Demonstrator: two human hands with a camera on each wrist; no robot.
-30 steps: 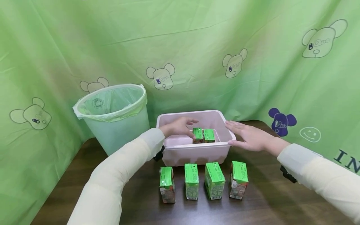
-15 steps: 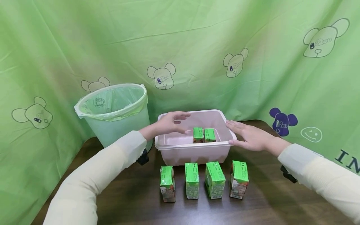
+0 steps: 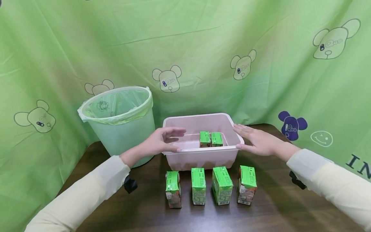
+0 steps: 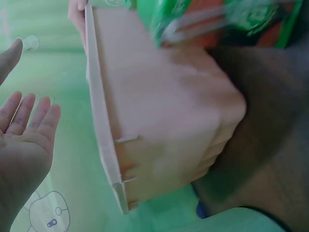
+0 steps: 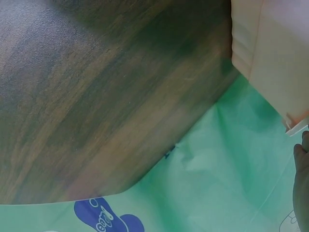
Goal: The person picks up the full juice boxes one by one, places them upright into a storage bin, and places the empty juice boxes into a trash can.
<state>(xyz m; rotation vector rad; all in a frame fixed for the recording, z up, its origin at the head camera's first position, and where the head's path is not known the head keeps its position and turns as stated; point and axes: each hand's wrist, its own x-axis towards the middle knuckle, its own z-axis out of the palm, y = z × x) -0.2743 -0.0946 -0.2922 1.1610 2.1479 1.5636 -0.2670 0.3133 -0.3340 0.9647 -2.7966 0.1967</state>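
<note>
A pink plastic bin (image 3: 203, 160) stands on the table with two green-topped drink cartons (image 3: 210, 139) upright inside it. My left hand (image 3: 160, 141) is at the bin's left end, fingers spread and holding nothing; in the left wrist view the same hand (image 4: 29, 140) shows beside the rim. At the opposite end my right hand (image 3: 258, 140) rests straight fingers along the rim, and its edge (image 5: 301, 179) just enters the right wrist view. Several more drink cartons (image 3: 198, 185) stand in a row before the bin; one carton (image 4: 227, 21) with a straw on its side looms in the left wrist view.
A pale green waste bin (image 3: 124, 137) with a liner stands left of the pink bin. Behind everything hangs a green curtain (image 3: 203, 48) printed with bear heads. The dark wooden table (image 3: 150, 216) extends in front of the cartons.
My left hand has drawn back from over the cartons inside the bin, moving left and nearer to the bin's left end. The right hand stays at the right rim; the cartons have not moved.
</note>
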